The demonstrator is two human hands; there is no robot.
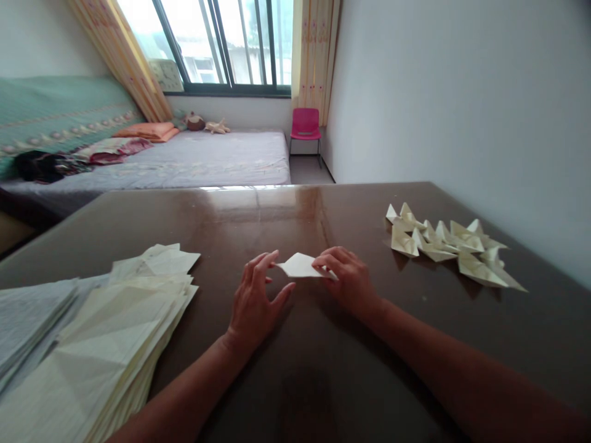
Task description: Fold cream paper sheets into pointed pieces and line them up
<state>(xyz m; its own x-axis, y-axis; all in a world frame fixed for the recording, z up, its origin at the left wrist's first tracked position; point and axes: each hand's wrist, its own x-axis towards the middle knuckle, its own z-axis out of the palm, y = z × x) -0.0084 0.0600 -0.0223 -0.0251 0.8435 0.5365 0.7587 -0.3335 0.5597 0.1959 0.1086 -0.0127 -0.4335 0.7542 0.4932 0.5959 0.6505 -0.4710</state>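
A small folded piece of cream paper (301, 266) is held just over the middle of the brown table. My right hand (348, 278) pinches its right end between thumb and fingers. At the paper's left tip, my left hand (258, 295) has thumb and fingers spread apart, with the fingertips close to the edge; whether they touch it I cannot tell. Several folded paper boats (436, 243) stand in a cluster at the right. On the left lies a thick stack of creased cream paper sheets (115, 326).
Another pile of paper (32, 314) lies at the far left of the glossy brown table (295, 381). Beyond it are a bed (231, 157), a pink chair (305, 125) and a window. A white wall runs along the right side.
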